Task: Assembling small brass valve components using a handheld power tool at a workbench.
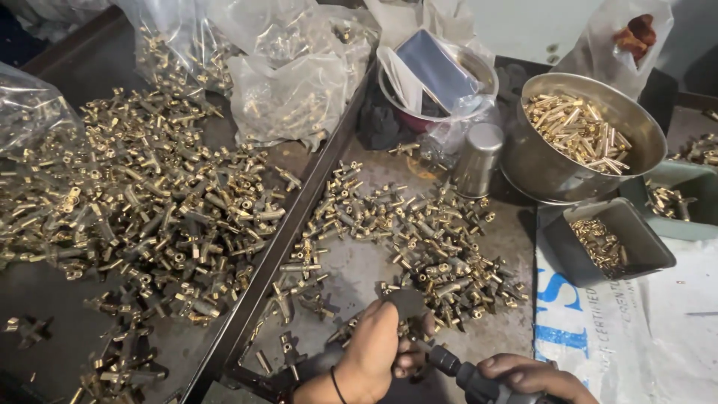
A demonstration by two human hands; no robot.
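My left hand point(372, 350) is closed around a small brass fitting at the near edge of a metal tray point(516, 224), with a thin black band on the wrist. My right hand point(531, 374) grips a dark handheld power tool point(467, 378) whose tip points left at the fitting in my left hand. Just beyond my hands lies a spread of several brass T-shaped fittings point(419, 232). A much larger heap of the same brass fittings point(149, 202) fills the tray on the left.
A steel bowl point(553, 168) of brass pins stands at the back right, a small steel cup point(477, 158) beside it. A grey plastic bin point(643, 239) holds small brass parts. Clear plastic bags point(284, 82) of fittings lie at the back. A white printed sack point(636, 337) covers the right.
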